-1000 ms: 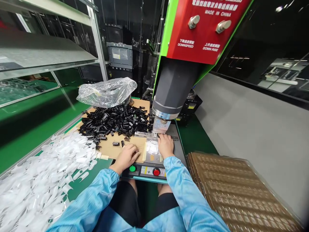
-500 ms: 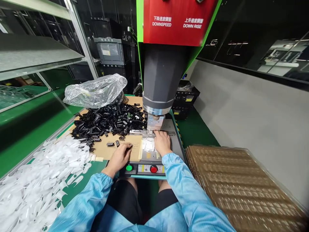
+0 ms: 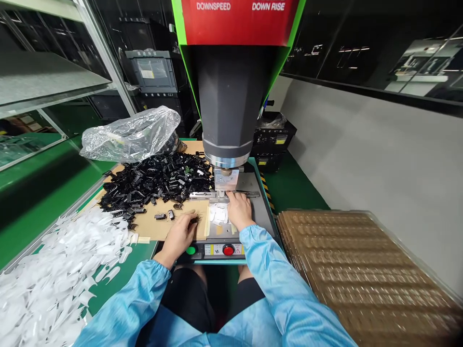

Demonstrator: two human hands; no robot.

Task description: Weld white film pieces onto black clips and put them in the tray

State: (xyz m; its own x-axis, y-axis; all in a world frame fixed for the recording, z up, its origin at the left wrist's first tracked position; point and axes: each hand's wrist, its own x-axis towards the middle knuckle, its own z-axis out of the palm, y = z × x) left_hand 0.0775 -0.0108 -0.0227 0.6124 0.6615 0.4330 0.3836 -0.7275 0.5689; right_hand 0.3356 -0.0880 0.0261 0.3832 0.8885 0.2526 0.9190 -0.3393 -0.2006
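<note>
My left hand (image 3: 182, 233) is over the cardboard (image 3: 152, 225), its fingers closed on a small black part (image 3: 194, 220). Two loose black parts (image 3: 160, 216) lie just to its left. My right hand (image 3: 239, 208) rests on the metal plate of the press, fingertips at the metal fixture (image 3: 204, 195) under the press head (image 3: 226, 178). Its fingers are together; what they hold, if anything, is hidden. Beside that hand, several white pieces (image 3: 218, 213) lie on the plate.
Black parts (image 3: 155, 180) are heaped behind my left hand, with a plastic bag (image 3: 133, 135) behind them. White pieces (image 3: 65, 265) pile up at the left. Green (image 3: 191, 250) and red (image 3: 228, 250) buttons line the press front. Brown trays (image 3: 361, 270) are stacked at the right.
The view has shifted, so the press and table appear slightly further left. Both hands stay in nearly the same places, the left still at the cardboard and the right at the fixture.
</note>
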